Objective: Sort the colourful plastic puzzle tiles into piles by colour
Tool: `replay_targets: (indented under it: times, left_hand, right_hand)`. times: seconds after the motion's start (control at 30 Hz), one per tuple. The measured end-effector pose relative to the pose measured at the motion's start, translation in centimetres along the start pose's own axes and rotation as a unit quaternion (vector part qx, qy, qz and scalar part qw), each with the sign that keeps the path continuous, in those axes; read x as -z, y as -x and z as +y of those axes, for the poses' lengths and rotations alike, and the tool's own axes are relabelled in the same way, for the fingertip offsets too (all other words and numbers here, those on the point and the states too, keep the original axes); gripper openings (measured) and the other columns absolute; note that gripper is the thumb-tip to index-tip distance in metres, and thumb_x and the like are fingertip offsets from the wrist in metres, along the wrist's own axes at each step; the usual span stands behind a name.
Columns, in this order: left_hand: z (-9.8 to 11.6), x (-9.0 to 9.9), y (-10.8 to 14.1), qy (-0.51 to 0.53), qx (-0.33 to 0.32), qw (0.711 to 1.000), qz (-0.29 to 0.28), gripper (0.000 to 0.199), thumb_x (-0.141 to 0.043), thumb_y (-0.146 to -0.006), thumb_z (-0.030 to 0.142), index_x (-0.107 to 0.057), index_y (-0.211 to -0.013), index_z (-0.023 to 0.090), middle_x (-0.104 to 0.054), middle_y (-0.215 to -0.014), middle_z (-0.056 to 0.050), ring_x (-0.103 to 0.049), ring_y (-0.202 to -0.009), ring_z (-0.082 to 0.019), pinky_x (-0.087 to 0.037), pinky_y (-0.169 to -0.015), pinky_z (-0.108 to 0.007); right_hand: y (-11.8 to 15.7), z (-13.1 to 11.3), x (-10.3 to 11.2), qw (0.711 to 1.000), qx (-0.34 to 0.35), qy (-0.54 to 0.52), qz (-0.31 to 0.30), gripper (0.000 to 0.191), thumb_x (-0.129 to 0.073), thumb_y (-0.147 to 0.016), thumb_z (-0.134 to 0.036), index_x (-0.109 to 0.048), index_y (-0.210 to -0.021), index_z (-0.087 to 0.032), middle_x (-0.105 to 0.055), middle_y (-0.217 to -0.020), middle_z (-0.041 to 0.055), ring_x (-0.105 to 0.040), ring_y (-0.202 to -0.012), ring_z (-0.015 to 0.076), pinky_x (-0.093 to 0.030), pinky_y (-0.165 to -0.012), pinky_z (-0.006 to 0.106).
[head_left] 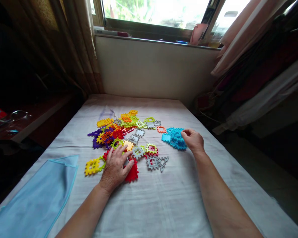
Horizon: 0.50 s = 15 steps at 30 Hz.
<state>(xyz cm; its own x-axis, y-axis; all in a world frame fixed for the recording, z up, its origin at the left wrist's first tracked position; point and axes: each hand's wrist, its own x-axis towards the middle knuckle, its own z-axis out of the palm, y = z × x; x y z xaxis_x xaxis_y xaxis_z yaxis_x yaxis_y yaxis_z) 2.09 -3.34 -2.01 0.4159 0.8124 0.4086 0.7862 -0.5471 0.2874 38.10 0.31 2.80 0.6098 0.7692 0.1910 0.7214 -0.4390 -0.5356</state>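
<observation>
My left hand [116, 167] lies open, palm down with fingers spread, over part of the loose pile. Beneath and beside it are a red interlocking tile [132, 172], a pale orange tile [128, 145] and a grey window tile [138, 152]. At the right edge of a heap of blue interlocking tiles [173, 138], my right hand [194, 141] is closed in a pinch. Whatever its fingertips hold is hidden against the blue heap. Left of my left hand is a yellow window tile [91, 167]. Purple tiles [99, 137] lie further back, mixed with orange and red ones.
A grey window tile [152, 163] lies in front, touching a grey triangular piece. An orange square frame [161, 129] sits by the blue heap. Light blue fabric [42, 195] covers the left front of the sheet [159, 205]. A wall and window stand behind.
</observation>
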Motion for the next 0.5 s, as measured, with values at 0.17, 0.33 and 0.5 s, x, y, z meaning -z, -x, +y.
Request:
replay_targets:
  times: [0.17,0.33,0.5]
  left_hand:
    - [-0.2,-0.2,0.0,-0.006,-0.001,1.000,0.011,0.034,-0.050,-0.094,0.042,-0.068,-0.118,0.027,-0.058,-0.141,-0.010,-0.050,-0.133,-0.031,-0.032,-0.113,-0.059]
    - [-0.3,-0.3,-0.1,-0.009,-0.001,1.000,0.016,0.035,-0.050,-0.093,0.043,-0.068,-0.117,0.027,-0.060,-0.139,-0.010,-0.051,-0.132,-0.031,-0.033,-0.112,-0.059]
    - [-0.3,-0.2,-0.1,-0.006,-0.002,1.000,0.014,0.035,-0.049,-0.093,0.043,-0.068,-0.118,0.028,-0.060,-0.139,-0.009,-0.051,-0.132,-0.031,-0.033,-0.113,-0.058]
  right_hand:
    - [-0.1,1.6,-0.3,1.000,-0.009,0.004,0.014,0.037,-0.053,-0.083,-0.041,-0.076,-0.102,-0.019,-0.073,-0.098,0.0108,-0.066,-0.084,0.0245,-0.049,-0.075,0.034]
    - [2.8,0.7,-2.2,0.967,0.209,0.126,0.067,0.054,-0.057,-0.086,-0.051,-0.063,-0.132,-0.024,-0.053,-0.142,0.0169,-0.047,-0.128,0.0352,-0.037,-0.103,0.052]
    - [4.0,-0.3,-3.9,0.928,0.316,0.197,-0.009,0.047,-0.056,-0.089,-0.052,-0.062,-0.132,-0.034,-0.041,-0.155,0.0130,-0.031,-0.141,0.0361,-0.019,-0.109,0.065]
